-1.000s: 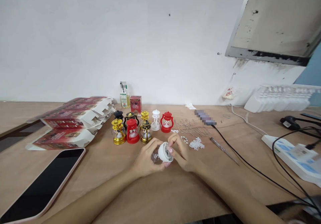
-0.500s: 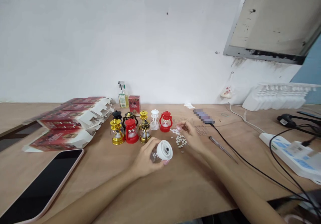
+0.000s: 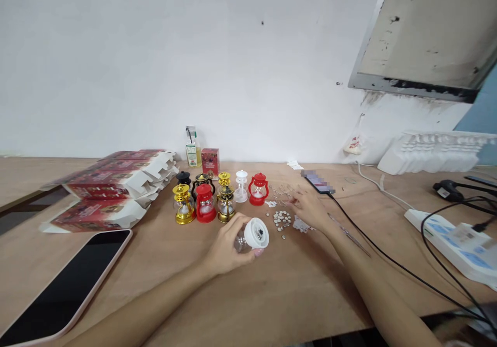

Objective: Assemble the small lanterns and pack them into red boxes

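At counter (image 3: pixel 272 295) centre: left hand (image 3: pixel 226 249) grips white lantern (image 3: pixel 254 235), base up. Right hand (image 3: pixel 310 210) curled over wire hooks (image 3: pixel 284 193), grasp unclear. Part-pickup step, likely; next needs fine pinch.

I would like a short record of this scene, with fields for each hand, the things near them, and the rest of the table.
Left hand: grips a white lantern turned on its side, base toward the camera.
Right hand: stretched over the wire hooks; cannot tell if it holds one.
Near the hands: small round discs, white plastic bits, screwdriver.
Standing lanterns: gold, red, black and white, upright in two rows.
Left side of table: flat red boxes, phone face up.
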A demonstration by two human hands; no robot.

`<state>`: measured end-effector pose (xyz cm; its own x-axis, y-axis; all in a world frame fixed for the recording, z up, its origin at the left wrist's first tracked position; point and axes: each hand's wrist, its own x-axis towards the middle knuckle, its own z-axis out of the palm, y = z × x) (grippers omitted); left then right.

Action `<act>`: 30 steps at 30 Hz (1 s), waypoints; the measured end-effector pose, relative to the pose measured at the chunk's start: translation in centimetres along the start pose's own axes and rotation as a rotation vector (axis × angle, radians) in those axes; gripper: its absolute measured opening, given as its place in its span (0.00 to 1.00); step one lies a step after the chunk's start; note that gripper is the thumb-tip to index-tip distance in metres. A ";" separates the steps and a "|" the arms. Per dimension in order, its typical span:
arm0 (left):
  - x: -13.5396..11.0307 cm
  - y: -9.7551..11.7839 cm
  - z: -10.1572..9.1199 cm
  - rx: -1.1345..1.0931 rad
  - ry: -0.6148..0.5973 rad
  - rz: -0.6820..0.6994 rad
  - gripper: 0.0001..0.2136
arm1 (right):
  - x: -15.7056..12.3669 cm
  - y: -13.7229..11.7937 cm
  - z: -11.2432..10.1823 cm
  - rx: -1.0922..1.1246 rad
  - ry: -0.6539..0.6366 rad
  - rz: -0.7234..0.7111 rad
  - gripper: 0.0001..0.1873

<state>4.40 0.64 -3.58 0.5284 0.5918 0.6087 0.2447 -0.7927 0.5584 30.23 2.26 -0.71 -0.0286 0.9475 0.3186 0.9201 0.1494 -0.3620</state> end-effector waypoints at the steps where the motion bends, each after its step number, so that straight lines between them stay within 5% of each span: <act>1: 0.0 0.0 0.0 0.000 0.000 0.003 0.15 | -0.3 -0.9 0.4 0.070 0.033 -0.046 0.08; 4: -0.1 -0.1 0.1 -0.006 0.003 0.011 0.16 | -1.8 -4.2 2.1 0.555 0.177 -0.252 0.10; 9: -0.1 -0.3 0.3 -0.017 0.011 0.021 0.17 | -4.1 -7.2 4.4 0.821 0.161 -0.409 0.12; 30: -0.1 0.1 0.2 -0.030 -0.015 -0.006 0.17 | -4.2 -6.9 3.1 0.877 -0.038 -0.432 0.15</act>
<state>4.54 0.51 -3.68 0.5393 0.5941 0.5969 0.2233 -0.7843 0.5788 22.79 -1.82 -2.29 -0.3211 0.7681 0.5540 0.2111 0.6283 -0.7488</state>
